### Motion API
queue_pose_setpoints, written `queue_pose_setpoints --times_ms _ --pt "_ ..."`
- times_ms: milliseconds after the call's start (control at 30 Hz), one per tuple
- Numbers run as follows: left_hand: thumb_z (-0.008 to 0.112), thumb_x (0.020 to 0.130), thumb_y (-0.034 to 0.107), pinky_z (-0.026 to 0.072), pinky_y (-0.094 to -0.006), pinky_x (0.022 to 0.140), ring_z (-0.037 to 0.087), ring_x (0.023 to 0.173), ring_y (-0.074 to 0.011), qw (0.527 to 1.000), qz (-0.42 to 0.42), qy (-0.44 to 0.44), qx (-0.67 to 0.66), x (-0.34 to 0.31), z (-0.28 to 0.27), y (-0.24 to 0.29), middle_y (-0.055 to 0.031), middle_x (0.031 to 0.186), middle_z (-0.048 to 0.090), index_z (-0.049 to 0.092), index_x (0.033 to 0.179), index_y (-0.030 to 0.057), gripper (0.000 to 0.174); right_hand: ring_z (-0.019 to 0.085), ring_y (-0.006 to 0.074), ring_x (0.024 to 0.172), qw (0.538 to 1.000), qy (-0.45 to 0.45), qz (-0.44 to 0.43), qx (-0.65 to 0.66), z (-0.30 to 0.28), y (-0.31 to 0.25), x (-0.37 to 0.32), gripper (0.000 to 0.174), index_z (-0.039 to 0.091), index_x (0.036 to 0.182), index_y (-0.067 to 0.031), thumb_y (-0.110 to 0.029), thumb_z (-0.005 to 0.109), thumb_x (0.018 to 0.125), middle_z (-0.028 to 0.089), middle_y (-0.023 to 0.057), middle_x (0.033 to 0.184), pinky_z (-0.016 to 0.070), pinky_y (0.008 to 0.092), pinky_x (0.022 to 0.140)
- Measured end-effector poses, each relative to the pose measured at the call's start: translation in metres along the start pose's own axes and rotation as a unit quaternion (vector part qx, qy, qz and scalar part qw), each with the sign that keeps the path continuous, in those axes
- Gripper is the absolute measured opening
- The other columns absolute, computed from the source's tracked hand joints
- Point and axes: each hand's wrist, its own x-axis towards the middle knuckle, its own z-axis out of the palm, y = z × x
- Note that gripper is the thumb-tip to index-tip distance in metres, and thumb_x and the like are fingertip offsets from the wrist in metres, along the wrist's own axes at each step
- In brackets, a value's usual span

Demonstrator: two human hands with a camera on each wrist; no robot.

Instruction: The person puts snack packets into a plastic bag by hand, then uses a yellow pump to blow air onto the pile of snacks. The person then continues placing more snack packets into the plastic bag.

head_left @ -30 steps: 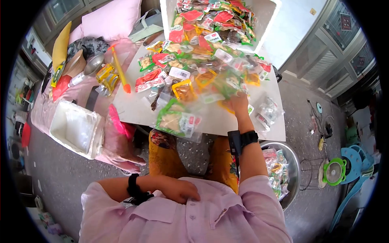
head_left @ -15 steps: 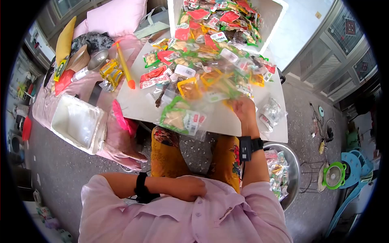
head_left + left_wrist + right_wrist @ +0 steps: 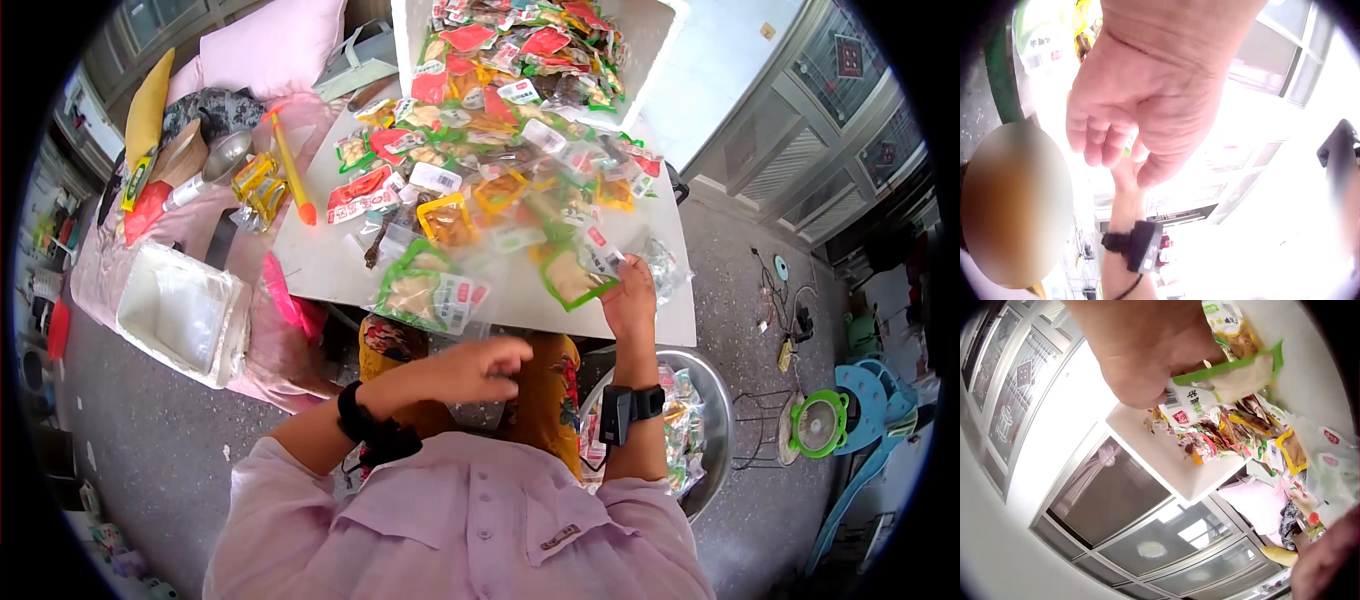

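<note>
In the head view my right hand (image 3: 632, 298) pinches the white end of a green-edged food packet (image 3: 572, 274) over the table's front right part. The same packet (image 3: 1235, 384) shows pale contents in the right wrist view. My left hand (image 3: 455, 370) hovers above the lap with loosely bent fingers and holds nothing; the left wrist view shows its bare palm (image 3: 1147, 100). Another green-edged packet (image 3: 412, 292), with clear plastic around it, lies at the table's front edge. Behind both hands spreads a heap of mixed packets, among them a yellow-edged one (image 3: 446, 220).
A white foam box (image 3: 655, 65) spills packets onto the table (image 3: 335, 262). A metal basin (image 3: 722, 430) with more packets stands on the floor at right. Crumpled clear plastic (image 3: 668, 270) lies by the right edge. At left, a smaller foam box (image 3: 135, 325) rests on pink cloth.
My right hand has drawn back from the heap, and the green-edged packet now shows in its grip. My left hand has lifted off the shirt front and moved forward toward the table.
</note>
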Motion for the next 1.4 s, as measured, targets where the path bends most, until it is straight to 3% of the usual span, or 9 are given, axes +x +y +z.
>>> queue_pose_setpoints --times_ms 200,367,567,667,800,900,1067,1200,1400 --pt "0.063 0.071 0.02 0.0411 -0.0283 0.073 0.049 0.092 -0.0185 0.943 0.079 0.322 0.015 0.04 -0.003 -0.035 -0.0116 0.102 0.047 0.039 0.114 0.0037 0.052 0.056 0.0199 0.072 0.997 -0.042 0.052 -0.032 0.02 -0.008 -0.018 0.008 0.046 0.088 -0.0027 -0.005 0.039 0.083 0.054 0.0099 0.082 0.0495 0.0325 0.059" --pt "0.055 0.077 0.009 0.0407 -0.0298 0.08 0.051 0.094 -0.0146 0.918 0.029 0.093 -0.384 0.051 0.009 -0.03 -0.0059 0.107 0.051 0.043 0.113 0.0034 0.038 0.051 0.0089 0.043 0.98 -0.107 0.153 -0.066 0.04 -0.011 -0.035 0.01 0.047 0.09 -0.0046 -0.01 0.041 0.084 0.056 0.007 0.074 0.0327 0.0158 0.027" --pt "0.051 0.079 0.007 0.0402 -0.0359 0.086 0.051 0.099 -0.0199 0.819 0.055 0.144 -0.553 0.049 0.02 -0.028 -0.0069 0.11 0.05 0.04 0.115 0.005 0.038 0.056 0.0171 0.082 0.981 -0.14 0.125 0.041 0.037 0.011 -0.044 0.032 0.043 0.104 -0.0045 -0.023 0.053 0.081 0.053 0.0104 0.094 0.0483 0.0294 0.065" --pt "0.048 0.08 0.007 0.0396 -0.0383 0.088 0.05 0.1 -0.0225 0.755 0.095 0.134 -0.635 0.05 0.021 -0.036 -0.0082 0.111 0.049 0.039 0.116 0.0065 0.037 0.05 0.0197 0.097 0.966 -0.184 0.18 0.024 0.009 0.03 -0.063 0.043 0.04 0.111 -0.0049 -0.026 0.058 0.077 0.05 0.0083 0.103 0.0425 0.0367 0.08" --pt "0.046 0.082 0.008 0.0399 -0.0374 0.087 0.048 0.103 -0.0221 0.719 0.085 0.174 -0.668 0.051 0.033 -0.037 -0.0081 0.109 0.05 0.039 0.116 0.0078 0.034 0.053 0.0174 0.091 0.978 -0.092 0.186 -0.003 0.0 0.059 -0.087 0.037 0.045 0.109 -0.0096 -0.019 0.059 0.077 0.053 0.0028 0.099 0.0455 0.0321 0.073" --pt "0.049 0.082 0.012 0.0419 -0.0361 0.082 0.05 0.098 -0.0205 0.752 0.075 0.204 -0.622 0.058 0.041 -0.04 -0.007 0.107 0.05 0.04 0.115 0.0083 0.035 0.054 0.0189 0.09 0.985 -0.039 0.163 0.033 0.007 0.07 -0.095 0.029 0.05 0.104 -0.011 -0.016 0.058 0.077 0.054 0.0039 0.099 0.0462 0.0352 0.073" --pt "0.057 0.076 0.023 0.0425 -0.0344 0.073 0.052 0.086 -0.0208 0.96 -0.056 0.252 -0.11 0.043 0.021 -0.036 -0.01 0.103 0.05 0.047 0.108 0.0055 0.037 0.054 0.0218 0.092 0.992 -0.006 0.108 0.064 0.002 0.059 -0.087 0.021 0.051 0.101 -0.0085 -0.013 0.052 0.08 0.055 0.0072 0.102 0.0474 0.0378 0.072" --pt "0.06 0.07 0.026 0.039 -0.0378 0.077 0.048 0.093 -0.0283 0.832 0.098 0.42 0.35 0.039 -0.01 -0.061 -0.0146 0.101 0.049 0.05 0.102 0.0037 0.04 0.056 0.0237 0.088 0.995 0.02 0.092 0.031 -0.032 0.063 -0.079 0.017 0.051 0.098 -0.0056 -0.008 0.047 0.083 0.054 0.0098 0.101 0.0498 0.037 0.066" --pt "0.064 0.061 0.04 0.0268 -0.0442 0.09 0.038 0.106 -0.031 0.809 0.058 0.356 0.465 0.011 -0.006 -0.085 -0.0112 0.105 0.047 0.054 0.097 0.0056 0.051 0.057 0.0203 0.084 0.992 0.052 0.115 -0.016 -0.031 0.058 -0.083 0.014 0.05 0.095 -0.0043 -0.007 0.043 0.083 0.054 0.009 0.099 0.0502 0.0334 0.063"
